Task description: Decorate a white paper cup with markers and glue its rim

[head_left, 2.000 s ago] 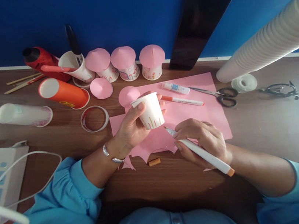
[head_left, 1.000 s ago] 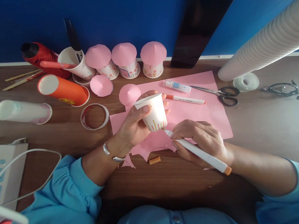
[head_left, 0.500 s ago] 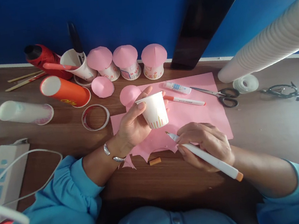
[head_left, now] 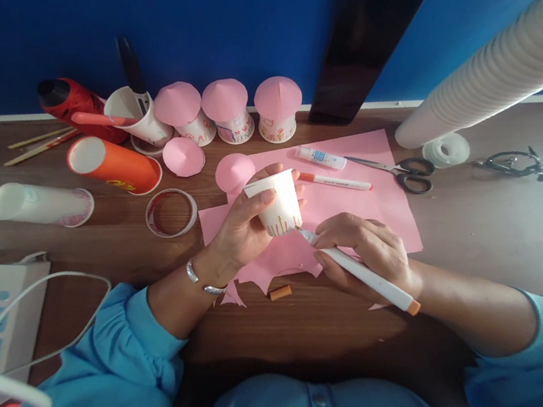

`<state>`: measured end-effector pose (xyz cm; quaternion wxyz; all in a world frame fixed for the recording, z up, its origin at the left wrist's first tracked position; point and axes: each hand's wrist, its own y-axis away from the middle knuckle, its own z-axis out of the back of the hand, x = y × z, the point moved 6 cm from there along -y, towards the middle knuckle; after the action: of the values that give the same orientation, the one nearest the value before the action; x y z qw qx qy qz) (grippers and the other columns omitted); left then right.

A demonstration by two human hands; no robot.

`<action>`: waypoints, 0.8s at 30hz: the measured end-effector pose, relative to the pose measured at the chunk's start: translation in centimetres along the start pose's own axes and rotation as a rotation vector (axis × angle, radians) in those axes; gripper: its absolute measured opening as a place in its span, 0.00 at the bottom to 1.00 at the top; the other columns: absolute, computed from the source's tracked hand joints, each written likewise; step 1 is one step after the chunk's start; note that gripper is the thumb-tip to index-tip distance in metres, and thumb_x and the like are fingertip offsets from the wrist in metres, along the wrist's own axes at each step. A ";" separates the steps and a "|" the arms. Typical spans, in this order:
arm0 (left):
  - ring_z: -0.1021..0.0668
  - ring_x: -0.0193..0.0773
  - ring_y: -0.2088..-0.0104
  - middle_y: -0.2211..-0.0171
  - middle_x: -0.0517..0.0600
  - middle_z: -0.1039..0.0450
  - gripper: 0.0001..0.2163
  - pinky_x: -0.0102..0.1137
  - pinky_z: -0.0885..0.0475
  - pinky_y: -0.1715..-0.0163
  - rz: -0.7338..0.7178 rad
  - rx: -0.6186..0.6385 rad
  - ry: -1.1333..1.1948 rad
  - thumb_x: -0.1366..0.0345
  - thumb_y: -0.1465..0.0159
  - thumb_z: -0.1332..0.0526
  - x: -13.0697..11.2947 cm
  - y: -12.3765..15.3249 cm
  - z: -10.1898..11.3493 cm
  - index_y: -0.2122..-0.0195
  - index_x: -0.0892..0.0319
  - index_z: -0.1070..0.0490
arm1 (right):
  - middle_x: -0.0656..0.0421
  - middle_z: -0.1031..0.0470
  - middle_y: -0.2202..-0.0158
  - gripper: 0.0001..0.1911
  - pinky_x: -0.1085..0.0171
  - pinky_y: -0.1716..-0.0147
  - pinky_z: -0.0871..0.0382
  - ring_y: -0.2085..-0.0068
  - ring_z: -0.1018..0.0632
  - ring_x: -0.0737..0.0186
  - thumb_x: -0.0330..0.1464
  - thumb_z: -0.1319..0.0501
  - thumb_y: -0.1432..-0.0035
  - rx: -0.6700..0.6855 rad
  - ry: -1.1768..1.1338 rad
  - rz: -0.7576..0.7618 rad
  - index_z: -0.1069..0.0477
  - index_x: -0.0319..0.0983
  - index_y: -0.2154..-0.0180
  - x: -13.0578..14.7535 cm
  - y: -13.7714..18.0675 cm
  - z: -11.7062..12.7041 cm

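Observation:
My left hand [head_left: 242, 229] is wrapped round a small white paper cup [head_left: 279, 204] with coloured strokes near its base, held tilted above the pink paper sheet [head_left: 353, 209]. My right hand [head_left: 364, 251] grips a white marker with an orange end [head_left: 362, 275]. The marker's tip touches the cup's lower edge. An orange marker cap [head_left: 280, 292] lies on the wooden table just below the paper.
Three cups with pink cone lids [head_left: 228, 112] stand at the back beside a pen cup [head_left: 135, 118]. Loose pink cones [head_left: 184, 155], a tape ring [head_left: 172, 212], an orange tube [head_left: 112, 165], glue [head_left: 320, 157], another marker [head_left: 336, 182], scissors [head_left: 406, 174], a cup stack [head_left: 490, 75] and a dark phone [head_left: 369, 35] surround the paper.
The marker tip had drawn back from the cup half a second ago; now it is against the cup's lower edge again. The left hand has kept the cup nearly still.

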<state>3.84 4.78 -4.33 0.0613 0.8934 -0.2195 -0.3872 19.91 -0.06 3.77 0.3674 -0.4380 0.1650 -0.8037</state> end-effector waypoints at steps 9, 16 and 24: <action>0.16 0.57 0.42 0.40 0.56 0.18 0.34 0.44 0.18 0.49 0.016 0.072 -0.024 0.53 0.39 0.24 0.2 0.2 -0.4 0.33 0.48 0.30 | 0.60 0.19 0.65 0.09 0.67 0.66 0.17 0.65 0.14 0.64 0.23 0.37 0.30 0.021 0.027 -0.005 0.30 0.41 0.53 -0.1 0.1 -0.3; 0.16 0.57 0.42 0.42 0.55 0.18 0.34 0.45 0.18 0.48 0.024 0.063 -0.020 0.54 0.40 0.23 0.1 0.2 -0.5 0.34 0.49 0.30 | 0.60 0.19 0.64 0.09 0.67 0.66 0.17 0.65 0.14 0.63 0.23 0.36 0.31 0.028 0.031 -0.010 0.29 0.41 0.53 -0.1 0.1 -0.3; 0.16 0.58 0.42 0.42 0.56 0.18 0.35 0.47 0.18 0.46 0.026 0.048 -0.020 0.54 0.41 0.23 0.1 0.2 -0.6 0.34 0.49 0.30 | 0.60 0.19 0.64 0.10 0.66 0.67 0.16 0.65 0.14 0.63 0.22 0.36 0.31 0.028 0.021 -0.023 0.29 0.41 0.52 -0.1 0.2 -0.4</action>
<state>4.23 4.54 -3.91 0.0427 0.8878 -0.2407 -0.3900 19.70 -0.14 3.40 0.3626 -0.4264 0.1523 -0.8146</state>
